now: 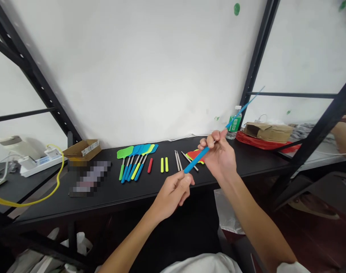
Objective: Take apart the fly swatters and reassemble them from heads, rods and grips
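A blue fly swatter (196, 159) slants up to the right in front of me, its head seen nearly edge-on. My left hand (174, 189) is closed round the lower end of the handle. Farther up, the fingers of my right hand (220, 149) pinch it between handle and head. Beyond my hands, several finished-looking swatters (137, 149) with green, blue and yellow heads lie in a row. Beside them are a red handle (150, 165) and two yellow handles (164, 164). Metal rods (178, 161) and red and yellow swatter heads (193, 154) lie partly behind my hands.
The black shelf (110, 189) runs along a white wall. On the left are an open cardboard box (83, 151), a power strip (43, 163) and a yellow cable (57, 178). A water bottle (234, 123) stands near the right post, with a torn carton (268, 132) beyond.
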Demonstrator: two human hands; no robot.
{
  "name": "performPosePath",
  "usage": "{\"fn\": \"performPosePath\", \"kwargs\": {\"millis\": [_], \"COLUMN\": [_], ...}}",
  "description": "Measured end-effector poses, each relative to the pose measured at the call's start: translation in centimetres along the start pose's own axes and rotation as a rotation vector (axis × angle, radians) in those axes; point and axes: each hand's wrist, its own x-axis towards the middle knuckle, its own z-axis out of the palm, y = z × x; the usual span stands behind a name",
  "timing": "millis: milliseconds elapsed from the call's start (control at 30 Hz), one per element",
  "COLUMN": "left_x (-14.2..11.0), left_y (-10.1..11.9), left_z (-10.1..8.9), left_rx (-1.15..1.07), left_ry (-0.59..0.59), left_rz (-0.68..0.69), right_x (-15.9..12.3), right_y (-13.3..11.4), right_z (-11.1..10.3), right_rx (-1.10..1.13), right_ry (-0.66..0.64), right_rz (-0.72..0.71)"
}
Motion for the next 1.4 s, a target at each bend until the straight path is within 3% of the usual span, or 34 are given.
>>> {"fn": "performPosePath", "kwargs": {"millis": [100, 167, 367, 500, 567, 633, 800, 900, 1000, 1067, 1100, 1200, 1300, 1400], "left_x": [0.0, -0.1, 0.0, 0.1, 0.0, 0.0, -0.1, -0.9, -1.7, -1.5, -1.1, 0.9, 2.7, 3.0], "left_y": [0.4, 0.3, -0.7, -1.0, -1.0, -0.9, -1.0, -2.0, -3.6, -4.3, -4.4, -3.8, -3.1, -3.5], "left_z": [-0.5, -0.6, 0.3, 1.7, 2.5, 3.2, 5.5, 7.7, 8.5, 7.1, 5.8, 0.0, -5.5, -8.4], "left_rx": [0.479, 0.718, 1.234, 1.348, 1.306, 1.171, 0.473, -0.021, -0.216, -0.074, 0.022, 0.644, 1.288, 1.535], "left_ry": [0.285, 0.383, 0.472, 0.447, 0.412, 0.370, 0.220, 0.140, 0.058, 0.095, 0.171, 0.395, 0.548, 0.528], "left_rz": [0.118, 0.203, 0.508, 0.666, 0.653, 0.547, 0.164, -0.014, -0.097, -0.086, -0.097, -0.084, -0.280, -0.426], "right_x": [0.2, 0.1, -0.5, -0.8, -0.8, -0.7, -0.2, 0.7, 2.0, 2.6, 2.9, 3.4, 3.7, 4.1], "right_y": [0.3, 0.7, 1.0, 0.9, 0.9, 0.8, 0.2, -0.6, -1.7, -2.4, -2.6, -2.7, -1.6, -0.1], "right_z": [-0.2, 0.0, 0.6, 0.7, 0.7, 0.6, 0.4, -0.9, -3.2, -4.6, -5.1, -6.0, -6.4, -6.8], "right_rx": [-0.008, 0.013, 0.167, 0.283, 0.337, 0.368, 0.422, 0.491, 0.526, 0.480, 0.439, 0.290, 0.151, 0.053], "right_ry": [0.023, 0.015, 0.024, 0.091, 0.123, 0.136, 0.078, 0.054, 0.065, 0.082, 0.089, 0.081, 0.035, -0.002], "right_rz": [0.010, 0.040, 0.057, 0.053, 0.077, 0.107, 0.164, 0.171, 0.103, 0.073, 0.072, 0.096, 0.159, 0.210]}}
